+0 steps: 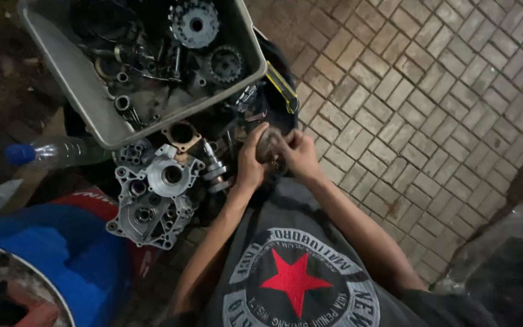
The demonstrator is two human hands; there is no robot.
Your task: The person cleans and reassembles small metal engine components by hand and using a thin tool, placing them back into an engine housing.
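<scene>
Both hands, left (250,160) and right (298,152), gripped a small round part (269,144); greasy fingers might have dropped it onto parts below.

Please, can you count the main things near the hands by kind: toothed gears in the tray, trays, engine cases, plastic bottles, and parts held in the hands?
Toothed gears in the tray: 2
Grey tray: 1
Silver engine case: 1
Plastic bottle with blue cap: 1
Round dark part held by the left hand and the right hand: 1
Total: 6
</scene>
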